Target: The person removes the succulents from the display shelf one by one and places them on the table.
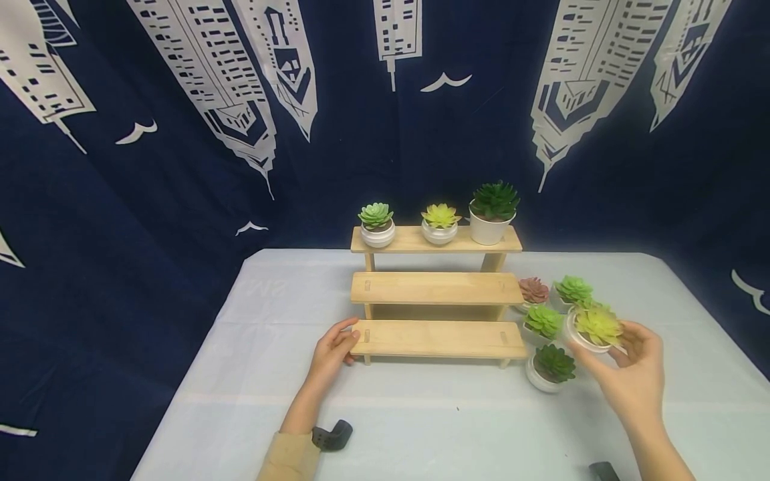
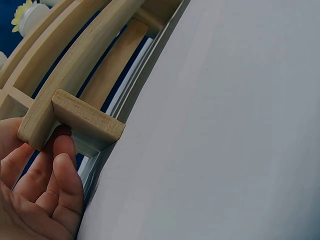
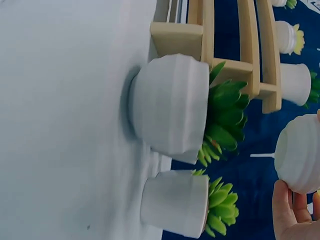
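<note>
A three-tier wooden stand [image 1: 436, 288] sits on the white table [image 1: 421, 414]. My left hand [image 1: 332, 351] holds the left end of the lowest step [image 2: 75, 117], fingers [image 2: 62, 175] curled under the wood. My right hand [image 1: 631, 371] holds a small white pot with a yellow-green succulent [image 1: 595, 327] lifted above the table, right of the stand; the pot's ribbed side [image 3: 300, 152] shows in the right wrist view. On the top step stand three potted succulents: pale green [image 1: 376, 224], yellow [image 1: 440, 222] and dark green [image 1: 493, 212].
Several more potted succulents stand on the table right of the stand: pinkish [image 1: 532, 292], light green [image 1: 573, 290], green [image 1: 543, 323] and dark green [image 1: 550, 366]. A dark blue curtain with a building print [image 1: 180, 133] hangs behind. The middle step is bare.
</note>
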Motion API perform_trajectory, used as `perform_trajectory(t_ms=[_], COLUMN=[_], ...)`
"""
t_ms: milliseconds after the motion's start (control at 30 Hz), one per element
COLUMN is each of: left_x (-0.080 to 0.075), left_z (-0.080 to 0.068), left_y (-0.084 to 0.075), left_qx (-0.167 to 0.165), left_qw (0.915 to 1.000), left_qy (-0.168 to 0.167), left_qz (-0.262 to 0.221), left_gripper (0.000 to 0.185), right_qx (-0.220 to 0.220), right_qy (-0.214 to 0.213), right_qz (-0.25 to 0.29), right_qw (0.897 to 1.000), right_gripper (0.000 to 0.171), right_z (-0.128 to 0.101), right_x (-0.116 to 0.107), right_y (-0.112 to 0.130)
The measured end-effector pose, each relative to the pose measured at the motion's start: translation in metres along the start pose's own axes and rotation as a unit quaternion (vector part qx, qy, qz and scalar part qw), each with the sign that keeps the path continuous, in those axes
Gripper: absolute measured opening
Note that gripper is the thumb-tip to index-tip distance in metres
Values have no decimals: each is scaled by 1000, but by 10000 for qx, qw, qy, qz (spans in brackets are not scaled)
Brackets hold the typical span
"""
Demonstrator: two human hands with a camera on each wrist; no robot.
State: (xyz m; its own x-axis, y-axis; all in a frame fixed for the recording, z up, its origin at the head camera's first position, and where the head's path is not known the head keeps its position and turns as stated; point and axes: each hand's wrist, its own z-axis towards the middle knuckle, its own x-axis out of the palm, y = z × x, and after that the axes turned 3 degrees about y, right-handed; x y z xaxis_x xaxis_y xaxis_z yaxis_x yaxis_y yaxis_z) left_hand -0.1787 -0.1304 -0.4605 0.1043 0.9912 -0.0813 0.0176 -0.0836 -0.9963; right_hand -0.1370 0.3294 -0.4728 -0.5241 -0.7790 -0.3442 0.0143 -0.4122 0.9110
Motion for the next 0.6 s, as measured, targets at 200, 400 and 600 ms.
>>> perform_trajectory(t_ms=[200,400,600], left_x=[0,-1,-1], left_z=[0,-1,0], left_y=[0,0,2], left_qx=[50,76,136], left_qw=[10000,9999,9999], left_qy=[14,50,70], left_qz=[-51,-53,-36], left_gripper=[39,39,39], right_qx=[404,1172,1600], right_qy=[-175,-226,-227], right_qz=[-62,-243,-452], right_qw=[9990,9926,9858], right_gripper=[85,85,88], right_z=[-10,-24,-27], right_x=[-7,-13,-20], right_y=[13,39,41])
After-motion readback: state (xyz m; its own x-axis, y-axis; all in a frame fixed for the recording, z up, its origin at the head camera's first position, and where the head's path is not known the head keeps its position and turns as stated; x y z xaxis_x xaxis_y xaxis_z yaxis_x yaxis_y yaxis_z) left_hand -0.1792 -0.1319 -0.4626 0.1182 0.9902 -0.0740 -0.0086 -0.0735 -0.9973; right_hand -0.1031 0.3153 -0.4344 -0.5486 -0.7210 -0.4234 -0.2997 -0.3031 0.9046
